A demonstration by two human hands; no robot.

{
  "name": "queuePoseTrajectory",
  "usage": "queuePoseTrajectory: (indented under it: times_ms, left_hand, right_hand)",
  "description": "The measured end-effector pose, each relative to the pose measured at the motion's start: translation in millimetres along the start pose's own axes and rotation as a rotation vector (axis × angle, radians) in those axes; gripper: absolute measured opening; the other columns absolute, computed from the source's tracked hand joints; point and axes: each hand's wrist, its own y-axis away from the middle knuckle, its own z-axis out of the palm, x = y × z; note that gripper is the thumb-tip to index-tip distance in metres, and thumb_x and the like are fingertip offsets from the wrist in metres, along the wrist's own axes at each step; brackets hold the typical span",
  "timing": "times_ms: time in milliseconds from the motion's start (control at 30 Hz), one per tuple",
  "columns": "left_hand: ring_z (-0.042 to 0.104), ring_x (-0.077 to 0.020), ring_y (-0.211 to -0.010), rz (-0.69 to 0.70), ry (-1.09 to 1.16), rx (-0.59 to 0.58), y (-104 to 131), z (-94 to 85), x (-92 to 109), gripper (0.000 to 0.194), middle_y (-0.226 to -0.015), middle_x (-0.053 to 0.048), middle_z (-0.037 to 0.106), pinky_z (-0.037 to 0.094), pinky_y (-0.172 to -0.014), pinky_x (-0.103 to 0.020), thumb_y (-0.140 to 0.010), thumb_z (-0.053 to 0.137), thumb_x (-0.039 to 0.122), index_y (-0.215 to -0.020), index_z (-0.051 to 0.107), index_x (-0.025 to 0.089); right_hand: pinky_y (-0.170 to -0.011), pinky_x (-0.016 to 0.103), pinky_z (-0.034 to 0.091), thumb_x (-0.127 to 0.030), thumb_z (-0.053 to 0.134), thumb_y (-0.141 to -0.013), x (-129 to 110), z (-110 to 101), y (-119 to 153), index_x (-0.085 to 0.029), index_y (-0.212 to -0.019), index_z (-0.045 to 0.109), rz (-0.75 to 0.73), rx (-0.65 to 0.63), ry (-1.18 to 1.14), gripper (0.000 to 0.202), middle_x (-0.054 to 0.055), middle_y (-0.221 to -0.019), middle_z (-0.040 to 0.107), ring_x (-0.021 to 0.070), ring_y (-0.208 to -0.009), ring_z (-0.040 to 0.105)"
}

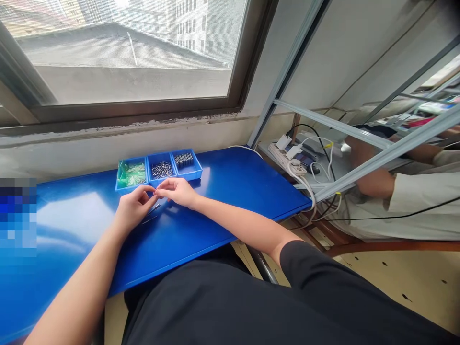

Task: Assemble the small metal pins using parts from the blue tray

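Note:
My left hand (133,207) and my right hand (178,192) meet at the fingertips over the blue table, just in front of a blue tray (194,174). Both are closed in a pinch. Whatever sits between the fingertips is too small and too covered to name. Beneath them, a thin metal rod (150,219) lies on the tabletop, and another slim metal piece (155,207) shows partly beside the left fingers. The tray has three compartments: small pale pieces in a green bag (131,174) at left, loose metal pins (162,169) in the middle, upright metal cylinders (184,159) at right.
The blue table (230,191) runs along the wall under a window (129,57). At right, a metal frame (334,124) stands before a power strip (287,155) with white cables. Beyond it a co-worker's arm (373,184) with a light sleeve is visible.

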Motion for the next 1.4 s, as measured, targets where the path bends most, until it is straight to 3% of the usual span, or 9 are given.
queuePoseTrajectory:
  times_ms: [267,367,600,800,1033,1167,1267,1333,1400]
  left_hand:
    - [0.056,-0.0129,-0.06,-0.035,-0.104,0.014,-3.9,-2.7,-2.1,0.031,-0.072,0.0,0.067,0.044,-0.061,-0.023,-0.089,0.049,0.044,-0.088,0.067,0.019]
    - [0.059,-0.0144,-0.063,-0.037,-0.13,0.022,-5.4,-3.5,-3.1,0.034,-0.072,-0.001,0.068,0.047,-0.065,-0.024,-0.091,0.046,0.045,-0.086,0.067,0.018]
    - [0.059,-0.0148,-0.063,-0.066,-0.155,0.011,-5.6,-4.8,-1.0,0.037,-0.07,-0.002,0.068,0.048,-0.067,-0.024,-0.093,0.043,0.044,-0.081,0.065,0.018]
    - [0.061,-0.016,-0.066,-0.065,-0.141,0.02,-6.3,-4.1,-3.1,0.037,-0.074,-0.003,0.07,0.049,-0.069,-0.025,-0.093,0.044,0.045,-0.087,0.068,0.018]
    - [0.061,-0.0152,-0.065,-0.072,-0.109,0.041,-5.5,-5.6,-2.7,0.037,-0.074,-0.003,0.069,0.046,-0.064,-0.024,-0.092,0.045,0.045,-0.088,0.068,0.017]
    - [0.059,-0.0143,-0.063,-0.077,-0.106,0.047,-5.1,-6.7,-3.7,0.035,-0.073,-0.002,0.069,0.046,-0.063,-0.024,-0.092,0.045,0.044,-0.088,0.067,0.017]
    - [0.057,-0.0137,-0.06,-0.077,-0.109,0.052,-5.1,-6.0,-5.6,0.035,-0.071,-0.002,0.067,0.045,-0.062,-0.024,-0.091,0.046,0.044,-0.085,0.067,0.017]
    - [0.057,-0.0135,-0.06,-0.074,-0.11,0.053,-4.9,-5.5,-6.1,0.034,-0.07,-0.001,0.067,0.044,-0.061,-0.024,-0.091,0.046,0.044,-0.084,0.067,0.017]
    - [0.056,-0.0135,-0.059,-0.074,-0.116,0.053,-4.6,-5.4,-5.4,0.034,-0.07,-0.001,0.067,0.044,-0.061,-0.024,-0.091,0.046,0.044,-0.084,0.067,0.018]
  right_hand:
    - [-0.081,0.03,0.054,-0.028,0.069,-0.084,0.5,-2.3,1.4,-0.014,-0.084,0.072,-0.127,0.057,0.235,0.014,0.005,-0.086,0.074,0.015,-0.081,0.068]
    - [-0.081,0.03,0.054,-0.028,0.07,-0.083,1.0,-2.5,1.4,-0.014,-0.086,0.073,-0.172,0.062,0.275,0.015,0.006,-0.088,0.075,0.0151,-0.081,0.068]
    - [-0.075,0.028,0.055,-0.026,0.075,-0.078,2.7,-4.4,-1.9,-0.013,-0.09,0.074,-0.174,0.081,0.197,0.018,0.006,-0.086,0.075,0.0134,-0.075,0.068]
    - [-0.057,0.022,0.053,-0.027,0.079,-0.074,0.7,-3.9,-1.7,-0.012,-0.09,0.074,-0.089,0.065,0.033,0.023,0.004,-0.077,0.073,0.0093,-0.06,0.062]
    - [-0.053,0.021,0.054,-0.03,0.082,-0.069,-0.1,-1.8,-2.2,-0.012,-0.084,0.071,-0.039,0.131,-0.105,0.025,0.002,-0.073,0.071,0.0087,-0.058,0.061]
    - [-0.06,0.022,0.058,-0.026,0.079,-0.074,1.8,-4.5,-6.6,-0.011,-0.091,0.07,0.004,0.181,-0.201,0.024,0.006,-0.085,0.074,0.0114,-0.069,0.067]
    - [-0.069,0.026,0.061,-0.025,0.073,-0.08,2.2,-6.5,-8.4,-0.015,-0.116,0.066,-0.01,0.183,-0.223,0.038,0.01,-0.114,0.072,0.0147,-0.087,0.071]
    - [-0.073,0.028,0.061,-0.024,0.07,-0.083,2.5,-7.0,-7.2,-0.02,-0.128,0.061,-0.053,0.147,-0.123,0.047,0.009,-0.123,0.069,0.0158,-0.094,0.071]
    - [-0.078,0.03,0.06,-0.022,0.067,-0.085,2.9,-6.7,-4.0,-0.019,-0.123,0.065,-0.14,0.093,0.097,0.039,0.008,-0.115,0.073,0.0168,-0.094,0.071]
